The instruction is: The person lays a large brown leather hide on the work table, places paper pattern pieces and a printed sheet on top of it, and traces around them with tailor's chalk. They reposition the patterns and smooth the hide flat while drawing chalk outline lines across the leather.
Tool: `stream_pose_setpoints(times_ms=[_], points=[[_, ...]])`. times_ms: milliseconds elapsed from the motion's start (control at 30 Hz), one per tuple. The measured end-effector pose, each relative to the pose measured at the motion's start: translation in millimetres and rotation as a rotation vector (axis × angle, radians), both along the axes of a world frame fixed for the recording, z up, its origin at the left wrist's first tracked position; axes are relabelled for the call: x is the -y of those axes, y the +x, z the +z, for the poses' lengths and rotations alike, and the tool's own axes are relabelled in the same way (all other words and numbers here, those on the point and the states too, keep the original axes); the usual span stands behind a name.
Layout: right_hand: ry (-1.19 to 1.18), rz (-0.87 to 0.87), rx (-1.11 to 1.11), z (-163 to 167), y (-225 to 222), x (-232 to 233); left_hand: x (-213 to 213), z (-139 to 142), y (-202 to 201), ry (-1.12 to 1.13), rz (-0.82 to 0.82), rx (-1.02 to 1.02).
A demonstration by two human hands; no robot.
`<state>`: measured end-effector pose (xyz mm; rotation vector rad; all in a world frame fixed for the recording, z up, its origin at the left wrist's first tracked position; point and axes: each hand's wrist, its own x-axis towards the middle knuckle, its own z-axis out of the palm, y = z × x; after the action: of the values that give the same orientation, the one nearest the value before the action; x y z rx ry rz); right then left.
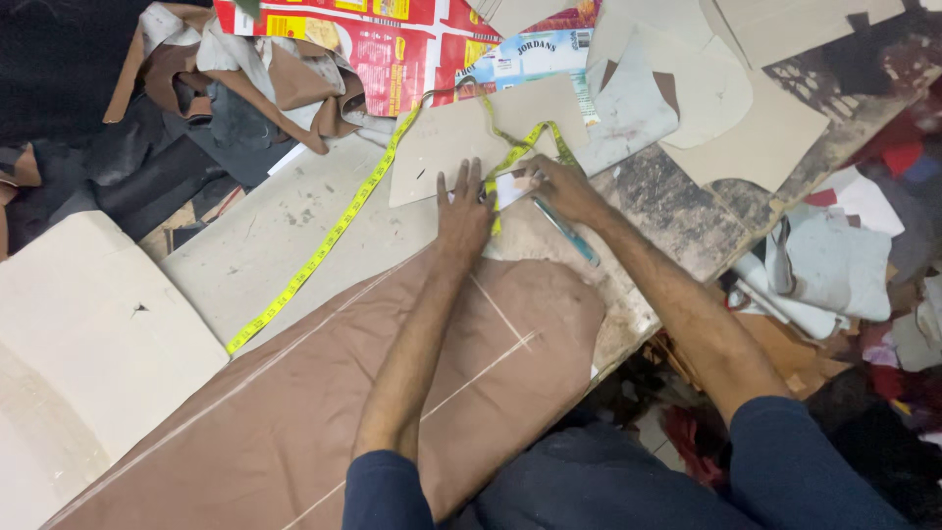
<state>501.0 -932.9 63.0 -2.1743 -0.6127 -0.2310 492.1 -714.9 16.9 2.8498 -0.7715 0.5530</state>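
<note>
Two hands are laid at the far edge of a brown leather sheet (324, 393) on the table (285, 231).
The left hand (463, 216) is pressed flat, fingers spread apart, beside a small white card (510, 186). The card is pinched by the right hand (559, 188), whose fingers are also closed on a teal pen (569, 234). A yellow tape measure (324, 245) is draped across a beige cardboard pattern (461, 132) just beyond.

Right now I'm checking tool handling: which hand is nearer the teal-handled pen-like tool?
Right. The right hand holds the teal-handled tool, whose shaft runs under its wrist; the left hand lies flat on the table beside it, apart.
</note>
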Motion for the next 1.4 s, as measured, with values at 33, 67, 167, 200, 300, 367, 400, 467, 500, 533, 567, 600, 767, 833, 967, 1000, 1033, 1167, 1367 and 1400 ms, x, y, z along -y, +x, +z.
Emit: stream_pose_setpoints(times_ms=[33, 67, 167, 200, 300, 367, 400, 467, 500, 533, 567, 600, 767, 833, 967, 1000, 1033, 1167, 1367, 1400], points=[[-0.006, 0.012, 0.041, 4.2, 18.5, 12.1, 1.7, -0.4, 19.7, 0.056, 0.055, 0.079], [-0.017, -0.046, -0.060, 6.8, 36.6, 28.8, 1.2, -1.5, 36.4, 0.112, 0.112, 0.152], [-0.036, -0.160, -0.242, 4.7, 84.3, 71.0, -19.0, -1.4, 78.7, 0.000, 0.139, 0.203], [-0.032, -0.138, -0.194, 2.7, 97.5, 81.8, -26.7, -0.5, 90.7, 0.093, 0.185, 0.186], [0.003, -0.089, -0.077, -9.5, 129.2, 105.9, -42.3, 0.8, 120.6, 0.277, 0.252, 0.140], [0.050, -0.073, -0.047, -23.5, 142.1, 115.4, -46.9, 1.7, 136.9, 0.273, 0.209, 0.110], [0.059, -0.082, -0.039, -32.0, 146.2, 118.2, -48.2, 1.3, 144.7, 0.273, 0.207, 0.130], [0.075, -0.100, -0.022, -49.1, 151.3, 123.0, -51.5, -1.5, 159.5, 0.272, 0.202, 0.170], [0.181, -0.062, -0.051, -56.5, 153.9, 125.3, -53.8, -3.5, 167.4, 0.267, 0.189, 0.166], [0.286, -0.025, -0.090, -63.5, 154.9, 127.8, -56.9, -6.4, 173.0, 0.261, 0.176, 0.152], [0.394, 0.007, -0.129, -69.4, 156.0, 129.9, -59.3, -9.4, 178.5, 0.256, 0.160, 0.138], [0.404, -0.001, -0.130, -74.1, 157.0, 132.2, -59.6, -12.1, 184.4, 0.255, 0.163, 0.140], [0.457, -0.048, -0.157, -85.1, 160.0, 138.1, -48.6, -6.9, 189.2, 0.211, 0.253, 0.136], [0.476, -0.044, -0.163, -86.7, 160.4, 138.3, -39.8, 4.6, 172.9, -0.059, 0.237, 0.028], [0.470, -0.004, -0.100, -87.6, 160.1, 138.8, -21.4, 27.3, 136.0, -0.146, -0.182, -0.206], [0.475, -0.019, -0.117, -87.6, 159.0, 138.7, -17.1, 29.8, 132.4, -0.084, -0.178, -0.261], [0.478, -0.033, -0.135, -87.2, 158.1, 138.4, -14.4, 30.3, 130.6, -0.025, -0.173, -0.316], [0.440, -0.057, -0.131, -83.7, 154.8, 136.8, -19.0, 16.1, 147.9, 0.069, -0.217, -0.149], [0.563, -0.054, -0.148, -81.3, 156.3, 135.1, -29.0, -26.1, 192.8, 0.175, -0.331, 0.186], [0.559, -0.056, -0.150, -81.9, 156.4, 135.6, -31.5, -28.8, 199.8, 0.240, -0.330, 0.270]])
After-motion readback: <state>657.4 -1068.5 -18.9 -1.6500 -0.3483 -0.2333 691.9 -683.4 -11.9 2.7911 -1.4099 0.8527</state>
